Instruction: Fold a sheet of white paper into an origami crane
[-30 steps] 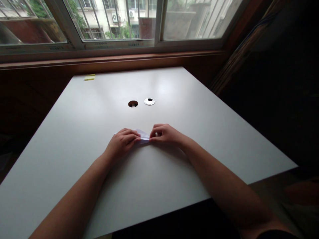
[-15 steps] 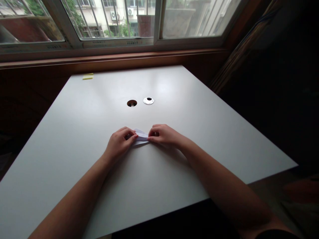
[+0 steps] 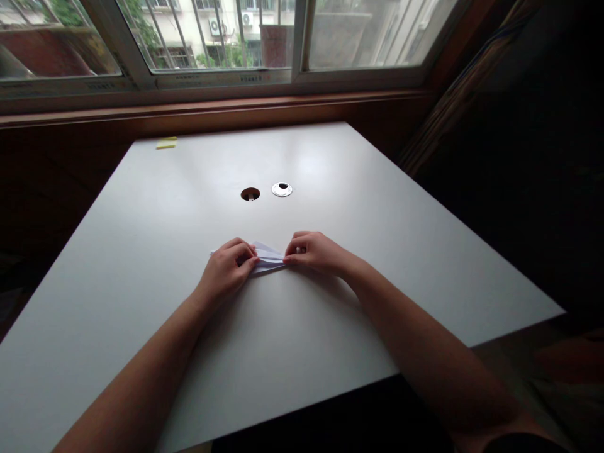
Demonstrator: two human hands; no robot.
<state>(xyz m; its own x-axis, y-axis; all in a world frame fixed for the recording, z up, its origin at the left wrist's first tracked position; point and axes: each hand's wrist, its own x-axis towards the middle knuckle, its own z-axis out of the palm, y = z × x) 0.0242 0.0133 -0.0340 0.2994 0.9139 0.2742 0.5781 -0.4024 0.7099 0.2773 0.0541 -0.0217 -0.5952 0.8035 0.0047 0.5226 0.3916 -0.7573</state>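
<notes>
A small piece of folded white paper (image 3: pixel 270 257) lies low over the white table (image 3: pixel 302 327), with several layers that come together toward its right tip. My left hand (image 3: pixel 229 265) is closed on the left part of the paper, thumb and fingers pinching it and covering much of that side. At the right tip, the thumb and fingertips of my right hand (image 3: pixel 311 251) pinch the paper. A bit of white paper also pokes out past the left side of my left hand.
Beyond the hands, the tabletop has a round hole (image 3: pixel 250 194) and, beside it, a silver ring-shaped cover (image 3: pixel 282 189). Yellow sticky notes (image 3: pixel 166 143) lie at the far left edge. A barred window (image 3: pixel 212 38) runs behind the table.
My right hand has shifted slightly right and away from me, still pinching the paper's tip. A little more of the folded layers shows between the hands. My left hand has barely moved.
</notes>
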